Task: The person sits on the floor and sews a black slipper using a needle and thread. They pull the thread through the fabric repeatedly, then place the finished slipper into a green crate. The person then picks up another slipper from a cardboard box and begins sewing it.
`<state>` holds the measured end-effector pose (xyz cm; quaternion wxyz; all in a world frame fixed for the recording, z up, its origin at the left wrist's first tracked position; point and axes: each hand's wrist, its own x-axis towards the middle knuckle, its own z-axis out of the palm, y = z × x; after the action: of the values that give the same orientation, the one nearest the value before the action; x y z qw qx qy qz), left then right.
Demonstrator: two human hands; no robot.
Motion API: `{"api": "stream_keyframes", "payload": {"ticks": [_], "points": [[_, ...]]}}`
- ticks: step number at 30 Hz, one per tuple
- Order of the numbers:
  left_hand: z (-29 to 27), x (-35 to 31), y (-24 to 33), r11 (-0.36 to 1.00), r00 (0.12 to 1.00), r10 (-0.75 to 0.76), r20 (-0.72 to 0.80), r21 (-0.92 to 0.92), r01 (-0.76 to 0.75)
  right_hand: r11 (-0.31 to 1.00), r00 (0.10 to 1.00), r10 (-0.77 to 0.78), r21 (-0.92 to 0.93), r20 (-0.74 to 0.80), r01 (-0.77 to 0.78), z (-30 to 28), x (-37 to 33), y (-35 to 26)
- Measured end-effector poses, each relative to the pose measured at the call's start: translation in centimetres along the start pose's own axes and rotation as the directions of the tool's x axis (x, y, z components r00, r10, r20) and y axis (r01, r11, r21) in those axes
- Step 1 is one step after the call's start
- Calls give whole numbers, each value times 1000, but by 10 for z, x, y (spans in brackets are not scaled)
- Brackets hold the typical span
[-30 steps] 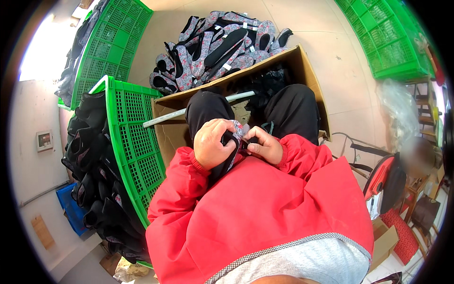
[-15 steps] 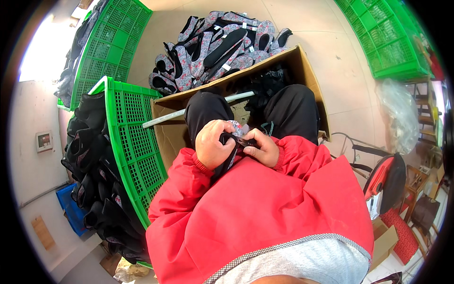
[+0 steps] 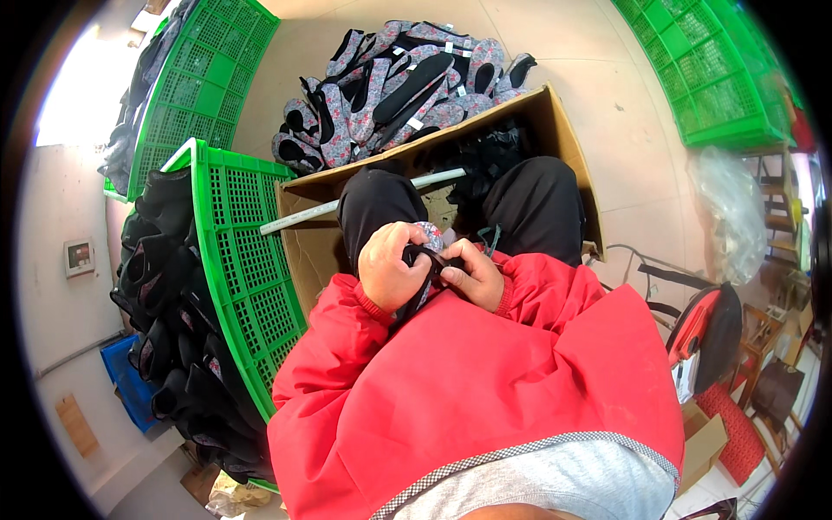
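In my lap I hold a cloth shoe (image 3: 430, 233) with a grey and pink floral upper and black trim. My left hand (image 3: 390, 267) is closed round its side, fingers curled over the black opening. The fingertips of my right hand (image 3: 477, 273) pinch the black edge of the same shoe, close against the left thumb. Most of the shoe is hidden by my hands and the red garment. Between my knees stands an open cardboard box (image 3: 568, 130) with a bundle of black material (image 3: 498, 154) inside.
Beyond the box lies a heap of floral shoes (image 3: 381, 95) on the floor. At my left a green crate (image 3: 247, 243) stands beside many black shoes (image 3: 160, 260). A pale pipe (image 3: 303, 217) crosses the box. Another green crate (image 3: 702, 78) and a round stool (image 3: 719, 334) are at right.
My right hand has shifted slightly left, closer to my left hand, still pinching the shoe's black edge. The left hand has barely moved.
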<state>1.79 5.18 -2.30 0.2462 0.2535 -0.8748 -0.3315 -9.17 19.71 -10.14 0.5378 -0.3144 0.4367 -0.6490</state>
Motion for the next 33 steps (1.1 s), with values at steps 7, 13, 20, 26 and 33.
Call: {"api": "stream_keyframes", "payload": {"ticks": [7,13,20,26,33], "points": [[3,-1,1,1000,1000,25,-16,12,-25,977,997,52,210,-63,-38,0,6,1],[-10,4,18,981,991,103,-90,175,-86,878,938,261,461,-227,-132,-17,14,-21],[-9,-7,14,955,961,248,-118,195,-223,884,966,225,390,129,-258,-29,16,-33],[-12,-5,13,879,894,442,-68,232,-417,915,935,289,229,207,-333,-33,22,-61],[-17,3,20,884,898,437,-49,207,-419,961,972,210,161,103,-225,-32,27,-57]]}}
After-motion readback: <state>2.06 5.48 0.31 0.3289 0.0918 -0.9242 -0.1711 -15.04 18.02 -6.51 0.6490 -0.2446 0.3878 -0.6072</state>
